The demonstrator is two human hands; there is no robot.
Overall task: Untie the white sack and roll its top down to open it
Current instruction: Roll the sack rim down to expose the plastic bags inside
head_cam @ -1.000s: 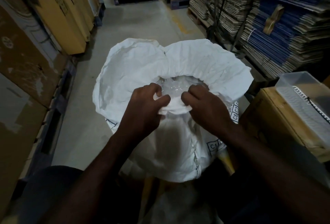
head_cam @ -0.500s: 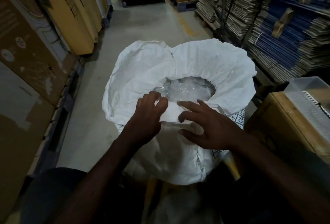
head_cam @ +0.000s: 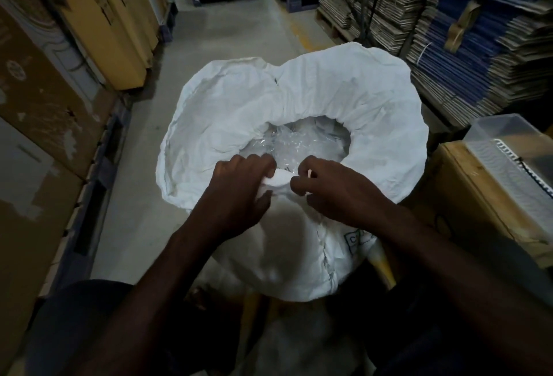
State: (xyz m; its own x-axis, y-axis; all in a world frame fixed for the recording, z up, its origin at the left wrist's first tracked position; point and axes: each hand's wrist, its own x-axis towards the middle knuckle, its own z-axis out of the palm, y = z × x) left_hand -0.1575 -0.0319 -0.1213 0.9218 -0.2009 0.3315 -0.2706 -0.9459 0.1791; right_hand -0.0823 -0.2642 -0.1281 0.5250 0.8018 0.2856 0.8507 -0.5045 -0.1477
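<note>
A grey concrete floor (head_cam: 227, 46) runs away down a warehouse aisle. Along the left side stand tall brown cardboard cartons (head_cam: 98, 16) on dark pallets. On the far right, flattened cardboard sheets (head_cam: 478, 55) lie in high stacks, some blue-edged, bound with straps.

The white sack (head_cam: 344, 100) stands in the middle of the aisle, near the person, and fills the centre of the view. Its mouth is open, and the top is turned outward in a broad, crumpled collar on the far, left and right sides. Inside the opening shows crinkled clear plastic (head_cam: 299, 143). Printed letters in a box show on the sack's near right flank, partly hidden by the right forearm.

At the near right, just beside the sack, sits a brown carton (head_cam: 466, 193) with a clear plastic tray (head_cam: 508, 148) resting on top.

Both hands meet at the near edge of the sack's mouth. The left hand (head_cam: 236, 196) has its fingers curled over the rim, with the thumb beneath, gripping a fold of the white fabric. The right hand (head_cam: 335, 193), just beside it, also has its fingers curled and pinches the same fold of rim. A small hump of fabric stands up between the two hands.
</note>
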